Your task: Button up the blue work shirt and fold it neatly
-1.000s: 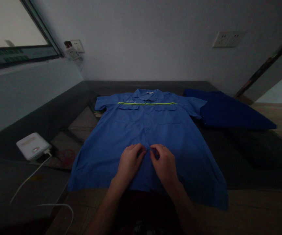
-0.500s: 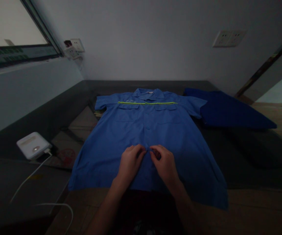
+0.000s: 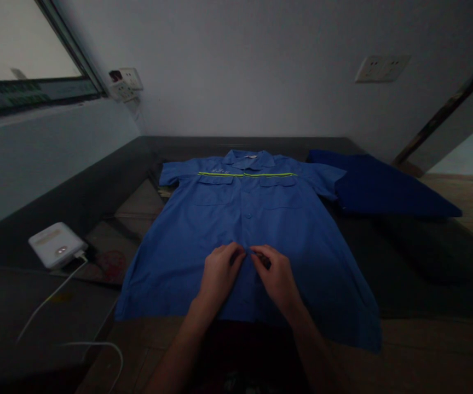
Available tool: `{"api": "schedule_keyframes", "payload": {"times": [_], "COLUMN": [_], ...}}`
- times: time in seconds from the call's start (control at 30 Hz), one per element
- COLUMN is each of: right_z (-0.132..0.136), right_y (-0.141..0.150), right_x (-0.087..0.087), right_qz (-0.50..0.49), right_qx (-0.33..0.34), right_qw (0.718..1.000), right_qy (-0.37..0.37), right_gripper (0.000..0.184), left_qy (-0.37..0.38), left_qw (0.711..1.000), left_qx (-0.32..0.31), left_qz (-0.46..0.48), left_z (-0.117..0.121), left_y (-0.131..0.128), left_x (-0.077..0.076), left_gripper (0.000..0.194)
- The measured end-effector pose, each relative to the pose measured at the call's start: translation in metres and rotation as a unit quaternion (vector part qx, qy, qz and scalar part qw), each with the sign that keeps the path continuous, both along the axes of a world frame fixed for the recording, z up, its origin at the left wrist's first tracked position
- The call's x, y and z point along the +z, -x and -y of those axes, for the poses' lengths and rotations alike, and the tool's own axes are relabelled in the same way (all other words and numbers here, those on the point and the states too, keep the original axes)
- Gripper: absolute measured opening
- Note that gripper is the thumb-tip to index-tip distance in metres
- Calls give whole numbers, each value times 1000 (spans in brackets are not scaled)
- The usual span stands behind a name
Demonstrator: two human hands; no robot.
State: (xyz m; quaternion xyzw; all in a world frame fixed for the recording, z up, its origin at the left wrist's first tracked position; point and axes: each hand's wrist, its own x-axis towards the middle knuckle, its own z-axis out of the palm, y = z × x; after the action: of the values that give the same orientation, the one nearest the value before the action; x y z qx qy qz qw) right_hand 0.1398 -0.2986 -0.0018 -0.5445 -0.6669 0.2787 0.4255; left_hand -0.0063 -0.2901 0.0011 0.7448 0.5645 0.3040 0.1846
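Both the bare left hand [image 3: 219,269] and bare right hand [image 3: 276,274] were pinched nearly closed on the front of a blue short-sleeved cloth shirt [image 3: 203,235] with yellow-green chest stripe [image 3: 269,175], laid face-up on a dark flat table [image 3: 417,262]; too dim to tell exact finger contact.

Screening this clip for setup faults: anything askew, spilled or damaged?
Nothing spilled or damaged shows, but it's dim. Mildly askew: the blue shirt, its near right corner hanging past the front edge of the table, lower than the left.
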Motion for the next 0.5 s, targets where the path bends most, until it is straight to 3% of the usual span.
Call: {"api": "schedule_keyframes", "payload": {"times": [0.17, 0.5], "right_z": [0, -13], "right_y": [-3, 2], "right_x": [7, 14], "right_qz": [-1, 107], "right_qx": [37, 34], "right_qw": [999, 994], "right_qy": [14, -11], "right_gripper": [29, 18], "left_qy": [28, 37], "left_qw": [998, 994], "left_qx": [3, 20], "left_qz": [61, 104], "left_z": [0, -1], "left_y": [2, 4], "left_x": [-2, -3], "left_gripper": [9, 9]}}
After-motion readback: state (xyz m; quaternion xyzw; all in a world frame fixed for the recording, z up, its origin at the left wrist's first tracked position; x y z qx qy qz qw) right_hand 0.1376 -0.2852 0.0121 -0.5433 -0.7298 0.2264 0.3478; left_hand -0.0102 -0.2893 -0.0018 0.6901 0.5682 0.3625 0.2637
